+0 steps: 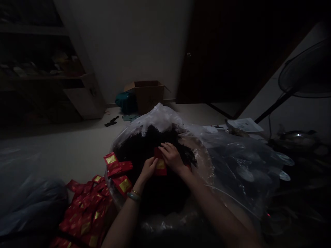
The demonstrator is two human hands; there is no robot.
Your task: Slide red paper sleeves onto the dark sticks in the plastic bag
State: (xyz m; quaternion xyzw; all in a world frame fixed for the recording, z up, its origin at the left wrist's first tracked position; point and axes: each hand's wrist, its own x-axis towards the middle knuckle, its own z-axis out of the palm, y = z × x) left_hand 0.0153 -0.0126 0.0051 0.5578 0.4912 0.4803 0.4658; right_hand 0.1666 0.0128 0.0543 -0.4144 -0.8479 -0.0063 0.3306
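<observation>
A small red packet with a gold label (pixel 160 166) is between my two hands, above a heap of dark, leafy-looking loose material (pixel 134 146). My left hand (pixel 149 168) pinches the packet's left edge; a bangle circles that wrist. Across the packet's top lies my right hand (pixel 170 156), fingers bent over its upper edge. What the right fingertips grip there is hard to see in the dim light. The heap sits in a wide round container lined with clear plastic (pixel 165 113). Several similar red packets (pixel 124 184) rest on its left rim.
A large pile of red packets (pixel 88 210) lies at the lower left, beside a dark bundle under plastic (pixel 33 206). Clear plastic sheeting (pixel 238 162) covers the right side. Behind stand an open cardboard box (pixel 150 94) and a teal bag (pixel 126 101). A fan (pixel 307 72) is at right.
</observation>
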